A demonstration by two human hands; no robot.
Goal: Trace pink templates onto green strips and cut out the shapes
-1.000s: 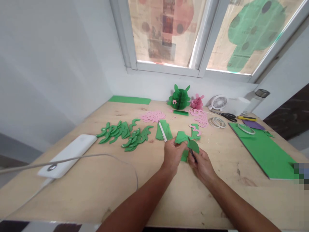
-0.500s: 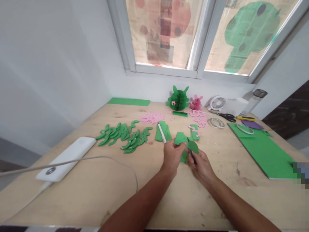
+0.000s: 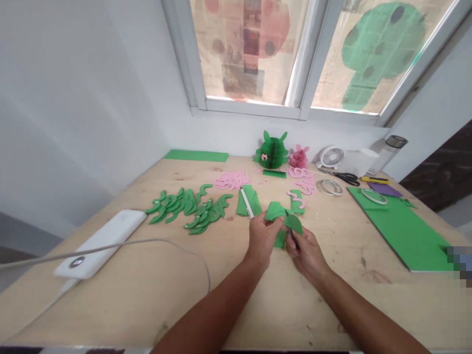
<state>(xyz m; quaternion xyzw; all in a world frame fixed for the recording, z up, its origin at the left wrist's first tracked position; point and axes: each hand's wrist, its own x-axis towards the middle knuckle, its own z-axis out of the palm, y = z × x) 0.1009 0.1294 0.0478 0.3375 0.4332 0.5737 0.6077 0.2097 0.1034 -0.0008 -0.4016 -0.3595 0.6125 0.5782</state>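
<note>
In the middle of the table my left hand point(image 3: 262, 236) pinches a piece of green paper point(image 3: 275, 210) between thumb and fingers. My right hand point(image 3: 309, 250) is closed around dark scissors point(image 3: 294, 238), mostly hidden by the fingers and the paper. A rounded flap of the green paper stands up over the scissors, just above my right fingers. Beyond my left hand, a white pen point(image 3: 247, 202) lies on green paper pieces point(image 3: 254, 196). Past the held paper, a pink curved cutout point(image 3: 296, 199) rests on another green piece.
Green cutouts point(image 3: 206, 216) lie in piles to the left, beside a white power bank point(image 3: 101, 244) with a cable. Pink cutouts point(image 3: 232, 180), a green paper figure point(image 3: 273, 151), black scissors point(image 3: 346, 178) and tape rolls point(image 3: 330, 187) sit farther back. A green sheet point(image 3: 401, 231) lies right.
Both hands stay almost in place with the green paper and the scissors. The whole view has shifted very slightly.
</note>
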